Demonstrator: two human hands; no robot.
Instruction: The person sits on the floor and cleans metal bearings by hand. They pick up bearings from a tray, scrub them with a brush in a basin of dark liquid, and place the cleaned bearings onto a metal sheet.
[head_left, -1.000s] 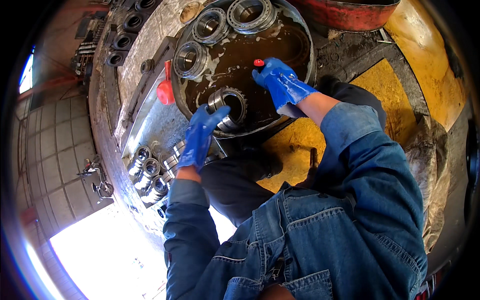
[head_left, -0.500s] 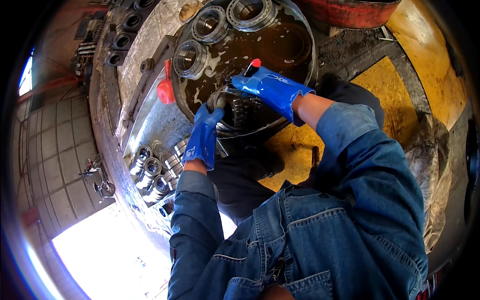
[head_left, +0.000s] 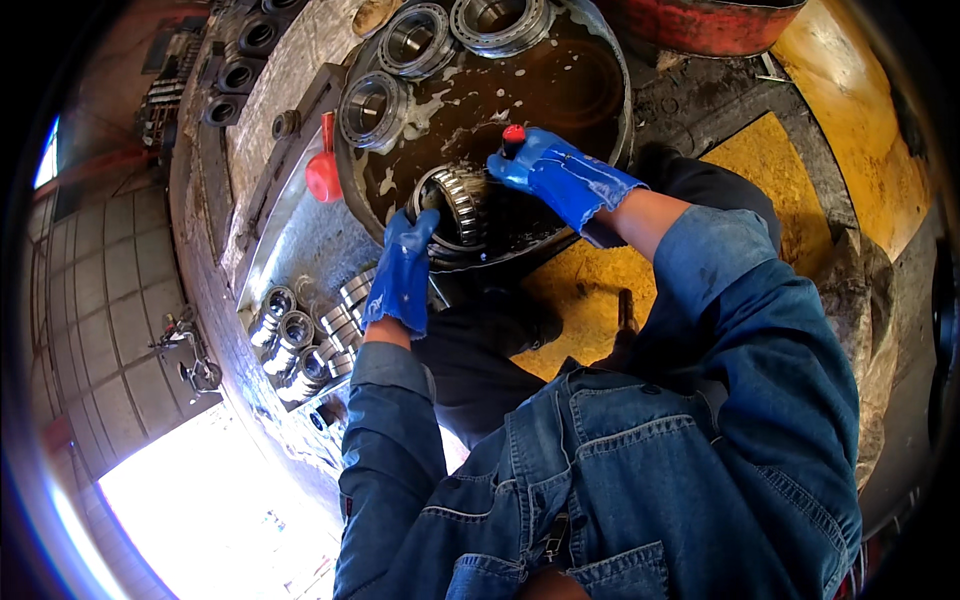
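My left hand (head_left: 402, 265), in a blue rubber glove, grips the near-left rim of a large roller bearing (head_left: 460, 208) with its fingers closed. The bearing is tilted, its ring of metal rollers facing up and right, above dark oily liquid at the near side of a round basin (head_left: 345, 190). My right hand (head_left: 548, 172), gloved in blue too, is closed around a dark handle with a red end (head_left: 513, 133), just right of the bearing. The handle's working end is hidden, so I cannot tell its kind. Three more bearings (head_left: 373, 110) stand along the basin's far-left side.
A red ladle-shaped scoop (head_left: 322, 177) rests by the basin's left wall on a metal tray (head_left: 285, 235). Several smaller shiny bearings (head_left: 297, 328) are grouped on that tray. A red tub (head_left: 700, 28) stands at the far right, and yellow sheets (head_left: 770, 180) lie on the floor.
My right hand has moved right, off the bearing, with the red-ended handle now more upright. The bearing's rollers have turned into fuller view, while my left hand keeps its hold.
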